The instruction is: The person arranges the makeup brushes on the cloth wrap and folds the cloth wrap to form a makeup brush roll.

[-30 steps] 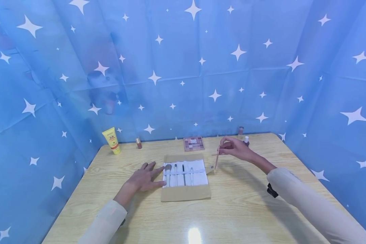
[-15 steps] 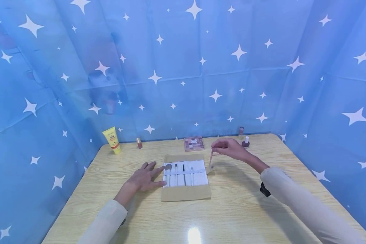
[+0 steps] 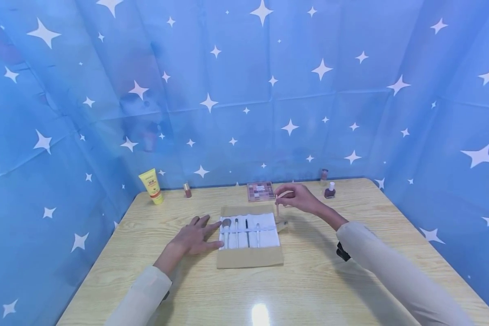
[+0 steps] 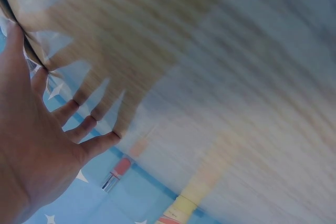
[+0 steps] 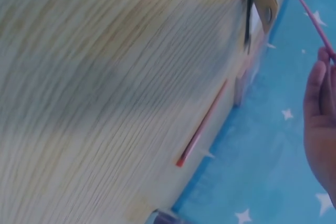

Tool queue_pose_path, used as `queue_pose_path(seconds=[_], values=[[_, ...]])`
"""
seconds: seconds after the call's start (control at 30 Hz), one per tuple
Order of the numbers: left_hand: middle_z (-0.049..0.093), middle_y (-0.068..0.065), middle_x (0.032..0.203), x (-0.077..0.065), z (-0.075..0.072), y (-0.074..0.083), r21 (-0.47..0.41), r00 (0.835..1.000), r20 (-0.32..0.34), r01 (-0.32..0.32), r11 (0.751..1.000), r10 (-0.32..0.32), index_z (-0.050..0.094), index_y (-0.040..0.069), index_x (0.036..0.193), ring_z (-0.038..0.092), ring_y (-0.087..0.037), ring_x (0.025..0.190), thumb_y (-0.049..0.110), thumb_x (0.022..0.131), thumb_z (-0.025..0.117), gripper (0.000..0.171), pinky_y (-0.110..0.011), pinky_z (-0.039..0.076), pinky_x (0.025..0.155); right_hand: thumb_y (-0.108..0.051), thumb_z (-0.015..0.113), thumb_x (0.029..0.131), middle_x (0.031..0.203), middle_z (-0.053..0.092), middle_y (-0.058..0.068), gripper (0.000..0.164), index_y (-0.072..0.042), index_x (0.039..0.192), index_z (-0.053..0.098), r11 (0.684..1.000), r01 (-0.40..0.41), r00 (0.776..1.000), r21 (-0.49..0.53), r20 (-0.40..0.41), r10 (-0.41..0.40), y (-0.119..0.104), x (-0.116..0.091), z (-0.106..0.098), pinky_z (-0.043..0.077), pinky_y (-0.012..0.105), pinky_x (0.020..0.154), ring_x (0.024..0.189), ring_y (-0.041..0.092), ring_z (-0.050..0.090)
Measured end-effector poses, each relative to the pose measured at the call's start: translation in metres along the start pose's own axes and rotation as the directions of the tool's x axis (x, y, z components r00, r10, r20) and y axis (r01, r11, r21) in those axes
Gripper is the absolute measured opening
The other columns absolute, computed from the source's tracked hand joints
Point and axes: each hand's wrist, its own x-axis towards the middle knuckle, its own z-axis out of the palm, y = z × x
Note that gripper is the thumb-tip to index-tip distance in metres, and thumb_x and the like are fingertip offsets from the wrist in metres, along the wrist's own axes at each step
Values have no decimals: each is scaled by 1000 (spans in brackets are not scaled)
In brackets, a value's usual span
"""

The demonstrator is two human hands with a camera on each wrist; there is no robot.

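A tan brush roll [image 3: 249, 259] lies unrolled on the table, its white lining facing up. Tucked under its band are several slim tools, among them a fluffy makeup brush [image 3: 226, 228] and a dark pencil-like one [image 3: 247, 233]. My left hand [image 3: 192, 237] lies with spread fingers, index and thumb tips at the roll's left edge. Above the roll's upper right corner, my right hand [image 3: 298, 198] pinches a slim pink pencil-shaped stick [image 3: 277, 208] by its top, the stick hanging nearly upright. In the right wrist view this stick [image 5: 317, 23] points away from the fingers.
Another slim pink stick [image 5: 202, 125] lies on the table behind the right hand. Along the back stand a yellow tube [image 3: 151, 186], a small lipstick-like tube [image 3: 187, 190], an eyeshadow palette [image 3: 260, 192], a dark nail polish bottle [image 3: 329, 191] and a small bottle [image 3: 323, 175]. A starred blue curtain surrounds the table.
My right hand has moved left with the pink stick, from beyond the roll's right side to its upper right corner. The stick hangs straighter now. My left hand stays in place.
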Motion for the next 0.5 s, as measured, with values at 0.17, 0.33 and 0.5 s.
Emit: queue_pose_path(seconds=[0.17,0.33,0.5], values=[[25,-16,170,0,-2,1,0,1000,-3,-1,1000,1,36,35,162,23,-47,154,80,94,46,83,-72,31,113,-3,68,100,118,68,28,19,2,118,69,999,22,1000,-29,-13,-22,5,7,9,57,60,87,101,29,76],[26,-15,170,0,-2,2,-4,1000,-3,2,1000,-2,36,35,162,23,-46,154,80,94,47,82,-71,31,114,-4,70,99,121,66,30,21,2,120,70,997,-6,1000,-78,-21,4,6,15,21,62,44,85,101,32,75],[25,-15,170,0,-2,2,-3,1000,3,7,1000,-7,36,35,163,22,-46,154,80,94,47,83,-71,30,114,-1,71,97,119,68,29,22,4,119,71,996,-5,1000,-94,-23,3,7,21,32,62,35,84,100,33,76]])
